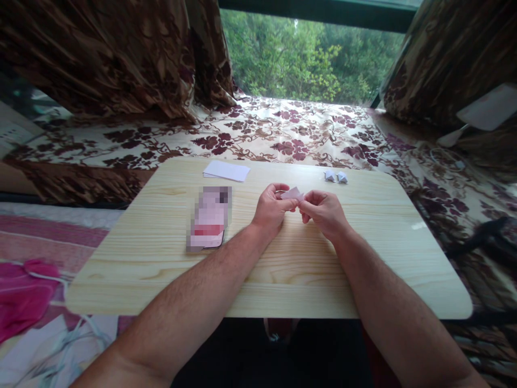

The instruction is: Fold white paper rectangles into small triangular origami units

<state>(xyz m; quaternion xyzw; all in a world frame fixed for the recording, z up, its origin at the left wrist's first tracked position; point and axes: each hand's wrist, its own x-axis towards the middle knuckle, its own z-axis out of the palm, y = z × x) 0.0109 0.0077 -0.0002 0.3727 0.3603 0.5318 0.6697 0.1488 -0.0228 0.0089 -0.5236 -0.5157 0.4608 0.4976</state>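
Between my two hands, above the middle of the wooden table, is a small folded piece of white paper (292, 193). My left hand (271, 206) pinches it from the left, thumb along its lower edge. At its right corner, the thumb and fingers of my right hand (322, 211) are closed on the paper. Beyond my right hand, two small folded paper shapes (330, 176) with raised peaks sit side by side near the table's far edge. A stack of white paper sheets (226, 170) lies at the far left part of the table.
A pixelated pinkish object (209, 218), perhaps a phone, lies on the table (291, 269) left of my forearm. Behind the table stretches a ledge with a floral cloth (291, 129) below a window. Cables (76, 334) and a pink cloth (28, 296) lie at lower left.
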